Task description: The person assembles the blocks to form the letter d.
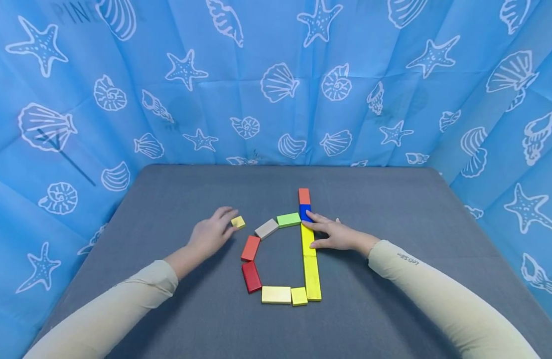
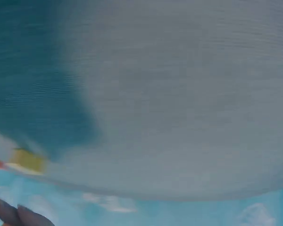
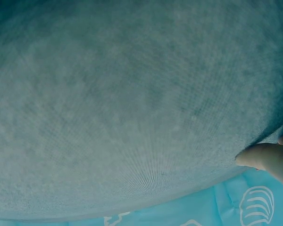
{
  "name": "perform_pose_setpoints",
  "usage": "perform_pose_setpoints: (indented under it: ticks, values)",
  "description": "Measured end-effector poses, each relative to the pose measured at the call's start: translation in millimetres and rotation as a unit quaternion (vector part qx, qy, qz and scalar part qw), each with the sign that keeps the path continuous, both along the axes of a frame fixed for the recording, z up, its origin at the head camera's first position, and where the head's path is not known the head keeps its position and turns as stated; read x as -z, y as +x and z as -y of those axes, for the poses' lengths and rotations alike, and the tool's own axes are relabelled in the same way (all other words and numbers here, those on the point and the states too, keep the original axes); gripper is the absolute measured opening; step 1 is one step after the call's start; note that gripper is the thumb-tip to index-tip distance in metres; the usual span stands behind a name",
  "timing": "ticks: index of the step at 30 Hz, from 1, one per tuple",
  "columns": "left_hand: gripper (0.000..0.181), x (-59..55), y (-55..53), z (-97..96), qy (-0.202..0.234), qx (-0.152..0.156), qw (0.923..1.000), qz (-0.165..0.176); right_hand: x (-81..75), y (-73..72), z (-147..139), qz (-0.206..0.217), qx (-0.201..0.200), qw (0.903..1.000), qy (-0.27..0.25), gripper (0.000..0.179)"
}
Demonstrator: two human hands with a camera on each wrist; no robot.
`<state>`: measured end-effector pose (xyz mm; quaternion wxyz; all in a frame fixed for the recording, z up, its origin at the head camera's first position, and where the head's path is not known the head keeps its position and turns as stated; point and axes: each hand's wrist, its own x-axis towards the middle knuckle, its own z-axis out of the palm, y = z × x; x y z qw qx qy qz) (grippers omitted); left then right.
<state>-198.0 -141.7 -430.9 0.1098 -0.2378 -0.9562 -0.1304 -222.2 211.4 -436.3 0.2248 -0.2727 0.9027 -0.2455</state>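
In the head view, my left hand (image 1: 211, 231) has its thumb and fingers spread beside a small yellow block (image 1: 238, 222) on the table. The left wrist view, blurred, shows a yellow block (image 2: 27, 161) apart from the fingertips (image 2: 33, 218). My right hand (image 1: 336, 234) rests its outstretched fingers on a blue block (image 1: 305, 213) and the upper long yellow block (image 1: 308, 239). Below that lies another long yellow block (image 1: 312, 277), and above the blue one an orange block (image 1: 304, 196). In the right wrist view only the fingers (image 3: 266, 157) show; the blocks are hidden.
A curve of blocks joins the straight column: green (image 1: 288, 220), grey (image 1: 266, 229), orange-red (image 1: 250, 248), dark red (image 1: 251, 276), cream (image 1: 276, 294) and a yellow square one (image 1: 299, 296). They lie on a grey cloth-covered table (image 1: 383, 194). A blue shell-patterned curtain (image 1: 240, 99) hangs behind.
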Motion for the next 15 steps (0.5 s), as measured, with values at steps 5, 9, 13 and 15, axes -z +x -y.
perform_pose_setpoints:
  ticks: [5, 9, 13, 15]
  values:
    - [0.065, 9.1, -20.0, 24.1, -0.023, -0.033, 0.9948, 0.094, 0.1, -0.1, 0, -0.002, 0.000, 1.0000, 0.001, 0.073]
    - [0.069, 15.7, -27.1, 29.9, -0.018, -0.008, 0.9911, 0.132, 0.8, 0.2, 0, -0.002, 0.000, 1.0000, 0.003, 0.073]
    - [0.062, 21.9, -30.4, 25.8, -0.020, 0.036, 0.9883, 0.147, 1.0, 0.6, 0, -0.001, 0.001, 1.0000, 0.003, 0.074]
    - [0.057, 23.7, -31.1, 21.8, -0.032, 0.052, 0.9882, 0.140, 0.5, 0.8, 0, 0.001, 0.001, 1.0000, 0.001, 0.073]
